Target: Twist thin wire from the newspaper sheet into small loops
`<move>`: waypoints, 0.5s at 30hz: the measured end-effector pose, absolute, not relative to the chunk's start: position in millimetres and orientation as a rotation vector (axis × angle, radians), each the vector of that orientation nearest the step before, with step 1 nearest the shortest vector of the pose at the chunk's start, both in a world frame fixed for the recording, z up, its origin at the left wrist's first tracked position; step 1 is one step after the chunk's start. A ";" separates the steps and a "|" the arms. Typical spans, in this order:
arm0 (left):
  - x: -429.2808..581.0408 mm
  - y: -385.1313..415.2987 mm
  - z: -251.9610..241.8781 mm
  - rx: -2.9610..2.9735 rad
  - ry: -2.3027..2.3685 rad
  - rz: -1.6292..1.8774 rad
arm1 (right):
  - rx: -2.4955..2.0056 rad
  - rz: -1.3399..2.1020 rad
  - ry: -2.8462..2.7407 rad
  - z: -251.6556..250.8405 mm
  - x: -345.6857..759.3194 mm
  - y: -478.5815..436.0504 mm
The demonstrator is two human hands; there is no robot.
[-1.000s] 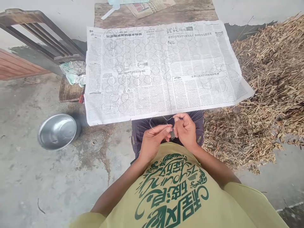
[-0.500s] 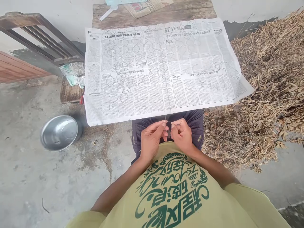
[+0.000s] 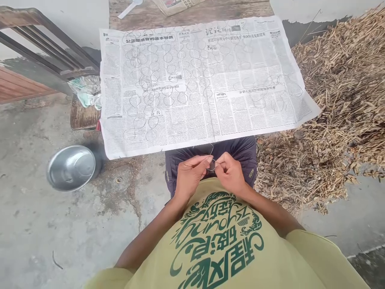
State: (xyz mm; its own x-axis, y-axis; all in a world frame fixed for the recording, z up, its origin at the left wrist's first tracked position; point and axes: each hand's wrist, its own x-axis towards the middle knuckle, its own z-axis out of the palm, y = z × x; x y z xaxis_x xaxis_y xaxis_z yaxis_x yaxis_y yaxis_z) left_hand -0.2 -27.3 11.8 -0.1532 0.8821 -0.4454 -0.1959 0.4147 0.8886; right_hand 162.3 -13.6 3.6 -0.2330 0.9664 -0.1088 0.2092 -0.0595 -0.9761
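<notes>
Between my hands is a thin wire, bent into a small loop with a free end rising toward the newspaper. My left hand is closed, pinching the wire between thumb and fingers. On the other side of the loop, my right hand is closed on the same wire. Both hands are over my lap, just in front of the newspaper's near edge. Many bent wire pieces with rounded, figure-eight shapes lie across the spread newspaper.
The newspaper covers a wooden table. A wooden chair with crumpled plastic stands at the left. A metal basin sits on the concrete floor. Dry plant stalks are heaped at the right.
The wire's loop and its free end have turned between my fingers. My right hand has curled in more tightly. The whole view has shifted slightly.
</notes>
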 end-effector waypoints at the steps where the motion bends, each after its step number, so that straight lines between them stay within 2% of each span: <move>1: -1.1 -26.6 11.1 0.638 1.398 1.063 | -1.277 1.374 -1.526 4.4 163.9 -12.0; 5: -5.8 -24.7 6.3 0.523 1.360 1.023 | -1.153 1.446 -1.764 7.3 175.8 -1.5; 7: -8.5 -25.0 3.7 0.515 1.353 0.998 | -1.086 1.364 -1.975 10.1 185.8 6.1; 12: -15.4 -24.5 4.4 0.568 1.332 0.880 | -0.854 0.630 -2.362 24.3 213.5 33.8; 15: -19.4 -21.7 12.2 0.650 1.313 0.776 | -0.576 0.359 -2.569 33.0 223.0 52.5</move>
